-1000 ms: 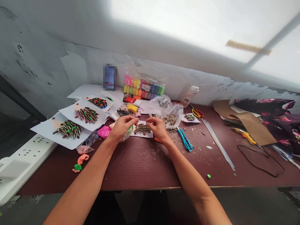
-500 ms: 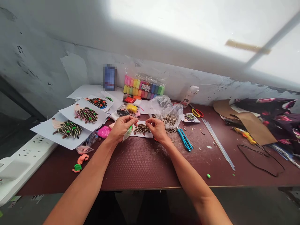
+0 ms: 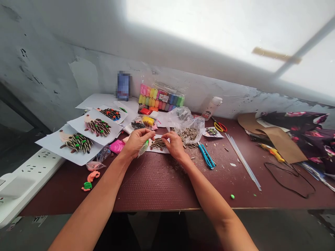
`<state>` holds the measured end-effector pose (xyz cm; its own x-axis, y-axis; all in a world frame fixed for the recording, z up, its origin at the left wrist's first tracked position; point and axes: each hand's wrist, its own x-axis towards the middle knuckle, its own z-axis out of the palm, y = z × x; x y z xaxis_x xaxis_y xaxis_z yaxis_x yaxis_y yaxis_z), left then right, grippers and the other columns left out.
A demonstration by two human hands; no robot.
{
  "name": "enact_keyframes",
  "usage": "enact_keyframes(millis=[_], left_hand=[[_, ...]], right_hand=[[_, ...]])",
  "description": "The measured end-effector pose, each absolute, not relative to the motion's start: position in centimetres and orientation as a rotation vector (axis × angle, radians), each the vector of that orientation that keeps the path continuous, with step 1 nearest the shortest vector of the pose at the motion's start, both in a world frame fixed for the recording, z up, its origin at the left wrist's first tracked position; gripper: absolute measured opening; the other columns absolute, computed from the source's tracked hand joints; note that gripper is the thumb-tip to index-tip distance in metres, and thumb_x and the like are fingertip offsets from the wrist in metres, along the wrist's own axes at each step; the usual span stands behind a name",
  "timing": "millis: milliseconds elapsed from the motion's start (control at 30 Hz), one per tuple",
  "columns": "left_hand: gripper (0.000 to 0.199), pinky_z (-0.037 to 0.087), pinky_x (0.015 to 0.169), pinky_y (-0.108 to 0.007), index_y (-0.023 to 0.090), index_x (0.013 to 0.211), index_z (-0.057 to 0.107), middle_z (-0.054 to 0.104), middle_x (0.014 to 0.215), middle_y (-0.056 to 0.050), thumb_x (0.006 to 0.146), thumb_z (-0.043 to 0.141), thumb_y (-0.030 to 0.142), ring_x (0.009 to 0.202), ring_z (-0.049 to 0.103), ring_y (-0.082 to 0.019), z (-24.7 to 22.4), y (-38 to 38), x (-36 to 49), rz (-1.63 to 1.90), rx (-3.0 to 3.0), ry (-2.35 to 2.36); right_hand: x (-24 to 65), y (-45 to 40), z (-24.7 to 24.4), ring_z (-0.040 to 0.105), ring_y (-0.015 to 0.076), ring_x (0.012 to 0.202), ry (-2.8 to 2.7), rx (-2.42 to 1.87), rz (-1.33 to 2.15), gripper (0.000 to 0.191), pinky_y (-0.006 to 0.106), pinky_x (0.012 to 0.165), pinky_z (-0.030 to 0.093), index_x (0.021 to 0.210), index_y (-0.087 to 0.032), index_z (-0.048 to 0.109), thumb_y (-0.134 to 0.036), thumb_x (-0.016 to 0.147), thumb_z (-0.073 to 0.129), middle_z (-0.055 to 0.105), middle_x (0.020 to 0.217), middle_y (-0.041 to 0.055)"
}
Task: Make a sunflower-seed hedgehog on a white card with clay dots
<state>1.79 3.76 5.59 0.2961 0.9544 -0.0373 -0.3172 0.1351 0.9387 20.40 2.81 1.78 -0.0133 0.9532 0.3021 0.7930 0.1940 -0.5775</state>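
Observation:
My left hand (image 3: 137, 142) is closed around a small clear packet of green clay (image 3: 143, 148), which hangs below its fingers. Its thumb and index finger meet at the tip; whatever lies between them is too small to make out. To the right, my right hand (image 3: 174, 143) is closed in a pinch, its contents not visible. Between and beneath both hands lies a white card (image 3: 157, 150) bearing a hedgehog shape of striped sunflower seeds (image 3: 157, 143). Beyond the right hand, loose sunflower seeds (image 3: 190, 134) spill from a clear plastic bag (image 3: 184, 116).
Finished-looking seed hedgehog sheets (image 3: 95, 130) overlap at left beside a power strip (image 3: 24, 183). Blue pliers-like cutters (image 3: 206, 157), scissors (image 3: 219, 126), glue sticks (image 3: 243, 162) and a yellow glue gun (image 3: 273, 152) lie at right. Clay packs (image 3: 161, 97) and a white bottle (image 3: 211, 108) stand behind.
The right hand has shifted very slightly left, toward the left hand. The left hand keeps its hold on the packet, and the view has moved a little.

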Motion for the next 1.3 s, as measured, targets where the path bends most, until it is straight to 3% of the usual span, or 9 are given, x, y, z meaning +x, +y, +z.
enact_keyframes(millis=[367, 567, 733, 833, 900, 1100, 1300], left_hand=[[0.043, 0.031, 0.042, -0.020, 0.015, 0.064, 0.065, 0.062, 0.060, 0.001, 0.056, 0.091, 0.048, 0.045, 0.042, -0.005, 5.4, 4.0, 1.6, 1.106, 1.039, 0.811], [0.050, 0.034, 0.042, -0.020, 0.015, 0.064, 0.065, 0.062, 0.059, 0.000, 0.053, 0.091, 0.056, 0.045, 0.044, -0.006, 5.5, 3.9, 1.7, 1.101, 1.019, 0.807], [0.053, 0.036, 0.041, -0.022, 0.015, 0.060, 0.065, 0.060, 0.052, -0.002, 0.058, 0.087, 0.062, 0.041, 0.046, -0.008, 5.1, 4.0, 1.8, 1.052, 1.013, 0.841], [0.051, 0.038, 0.043, -0.023, 0.015, 0.057, 0.065, 0.060, 0.050, -0.003, 0.061, 0.085, 0.062, 0.042, 0.049, -0.010, 4.7, 4.0, 1.9, 1.005, 1.041, 0.857], [0.050, 0.040, 0.046, -0.024, 0.015, 0.056, 0.066, 0.061, 0.050, -0.004, 0.063, 0.084, 0.061, 0.046, 0.052, -0.012, 4.5, 4.0, 2.1, 0.984, 1.086, 0.850], [0.046, 0.047, 0.058, -0.027, 0.018, 0.051, 0.066, 0.063, 0.051, -0.005, 0.064, 0.083, 0.058, 0.056, 0.058, -0.017, 4.4, 3.7, 2.6, 0.968, 1.267, 0.799], [0.039, 0.047, 0.060, -0.024, 0.015, 0.060, 0.070, 0.065, 0.059, -0.005, 0.072, 0.077, 0.051, 0.061, 0.060, -0.015, 4.0, 4.0, 2.5, 0.989, 1.199, 0.811]], right_hand=[[20.1, 3.1, 1.1, 0.064, 0.0179, 0.086, -1.874, -1.641, 0.331, 0.016, 0.028, 0.078, 0.045, 0.094, -0.024, 0.079, -0.020, 0.090, 0.065, 0.067, 0.093, 0.0040], [20.4, 3.2, 1.5, 0.060, 0.0166, 0.077, -1.777, -1.552, 0.340, 0.015, 0.028, 0.076, 0.045, 0.093, -0.022, 0.077, -0.024, 0.089, 0.063, 0.066, 0.088, 0.0036], [19.9, 2.5, 2.5, 0.048, 0.0123, 0.060, -1.575, -1.348, 0.620, 0.025, 0.025, 0.059, 0.041, 0.081, -0.019, 0.072, -0.041, 0.088, 0.063, 0.062, 0.071, 0.0003], [19.0, 1.7, 3.2, 0.047, 0.0112, 0.056, -1.528, -1.214, 0.869, 0.032, 0.024, 0.053, 0.039, 0.088, -0.018, 0.072, -0.050, 0.085, 0.067, 0.061, 0.069, -0.0007], [18.4, 1.2, 3.5, 0.044, 0.0095, 0.055, -1.541, -1.194, 0.840, 0.035, 0.023, 0.051, 0.037, 0.093, -0.020, 0.073, -0.052, 0.081, 0.073, 0.061, 0.072, -0.0011], [17.8, 0.7, 3.6, 0.041, 0.0095, 0.059, -1.584, -1.221, 0.665, 0.024, 0.023, 0.056, 0.038, 0.085, -0.021, 0.074, -0.045, 0.084, 0.073, 0.059, 0.076, -0.0009], [17.8, 0.7, 3.8, 0.040, 0.0099, 0.058, -1.558, -1.158, 0.610, 0.019, 0.025, 0.057, 0.037, 0.080, -0.020, 0.072, -0.038, 0.086, 0.069, 0.055, 0.071, -0.0020]])
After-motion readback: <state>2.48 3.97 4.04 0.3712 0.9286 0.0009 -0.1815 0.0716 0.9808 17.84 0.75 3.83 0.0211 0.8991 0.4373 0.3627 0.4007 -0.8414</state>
